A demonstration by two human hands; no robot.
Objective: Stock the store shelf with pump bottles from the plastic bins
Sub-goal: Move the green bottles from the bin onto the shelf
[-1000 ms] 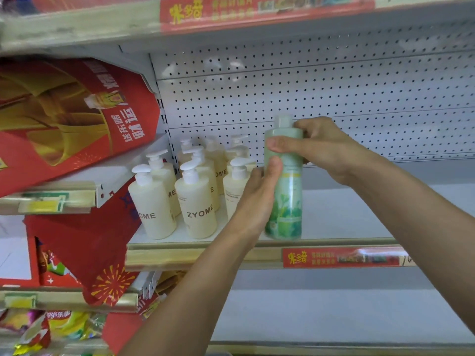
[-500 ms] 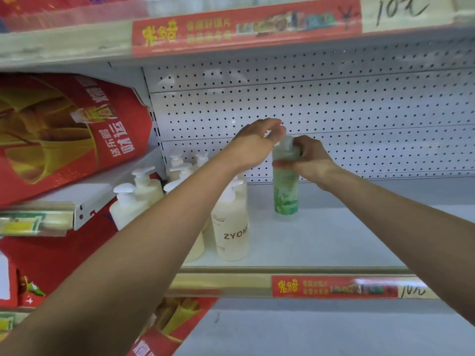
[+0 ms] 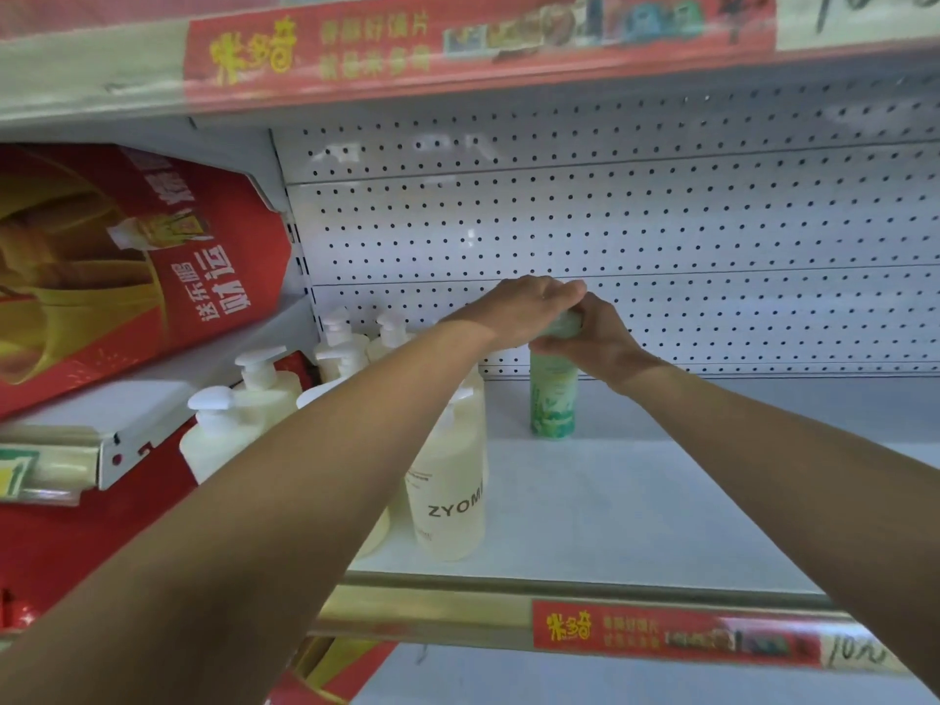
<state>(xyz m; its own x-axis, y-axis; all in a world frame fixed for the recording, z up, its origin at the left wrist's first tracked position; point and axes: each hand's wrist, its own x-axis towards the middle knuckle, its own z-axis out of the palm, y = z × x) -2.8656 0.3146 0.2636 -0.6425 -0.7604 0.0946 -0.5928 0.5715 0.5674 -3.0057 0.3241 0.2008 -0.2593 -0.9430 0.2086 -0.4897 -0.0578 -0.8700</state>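
green bottle (image 3: 553, 399): upright at back of shelf (image 3: 636, 501), by pegboard (image 3: 661, 221), right of cream pump bottles (image 3: 450, 480). right hand (image 3: 592, 335) grips its neck; left hand (image 3: 529, 302) cupped over top, grip can't tell.

White pegboard back panel (image 3: 636, 231) fills the rear of the bay, rows of small dark holes, split by thin horizontal seams. Overhead, the upper shelf edge (image 3: 91, 68) carries a red price strip (image 3: 458, 43) with yellow and white characters and a handwritten tag at the far right. Off to the left, a big red and gold poster (image 3: 127, 277) leans at a tilt, above a white side bracket shelf (image 3: 127, 399). Down front, a gold metal rail (image 3: 432, 608) with another red label strip (image 3: 676, 638). Light is soft and even, a faint glare on the pegboard
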